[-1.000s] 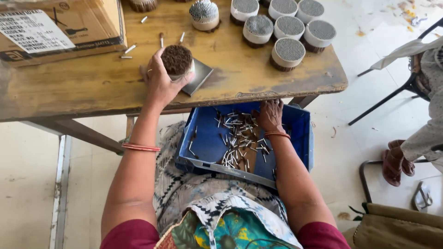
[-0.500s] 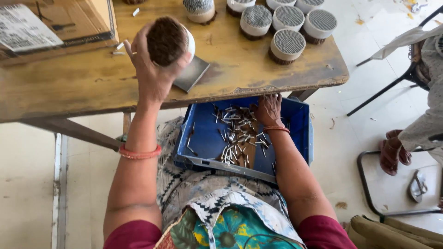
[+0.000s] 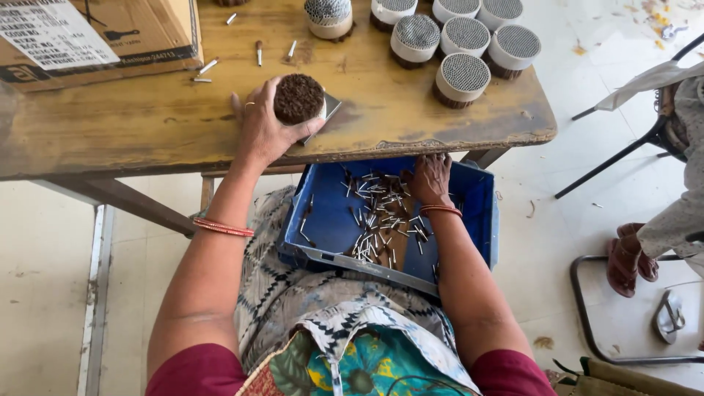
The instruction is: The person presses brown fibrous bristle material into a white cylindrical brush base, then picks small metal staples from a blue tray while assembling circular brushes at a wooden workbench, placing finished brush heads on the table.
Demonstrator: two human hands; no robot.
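Spanning the upper half of the view, a worn wooden table (image 3: 132,132) runs from 9 o'clock across to 2 o'clock, its front edge passing just above the person's lap. On its far left corner, at 11 o'clock, sits a cardboard box (image 3: 103,33) with a white label. Below the table edge, at about 5 o'clock from the view's centre, a blue tray (image 3: 330,220) rests on the lap, tilted a little, with a heap of small metal pins (image 3: 378,220) scattered over its floor. At 1 o'clock on the table stands a cluster of round bundles (image 3: 462,44), each a short drum of packed pins with grey tops (one more stands apart at 12 o'clock). The left hand (image 3: 268,125) lies on the table near its front edge, fingers curled around a round bundle (image 3: 299,98) with a dark brown face turned up; that bundle sits on a small dark plate (image 3: 326,111), touching it. The right hand (image 3: 431,180) reaches down into the tray at its far edge, fingers bent among the pins; whether it pinches any, I cannot tell. A few loose pins (image 3: 258,53) lie on the table at 11 o'clock from the held bundle.
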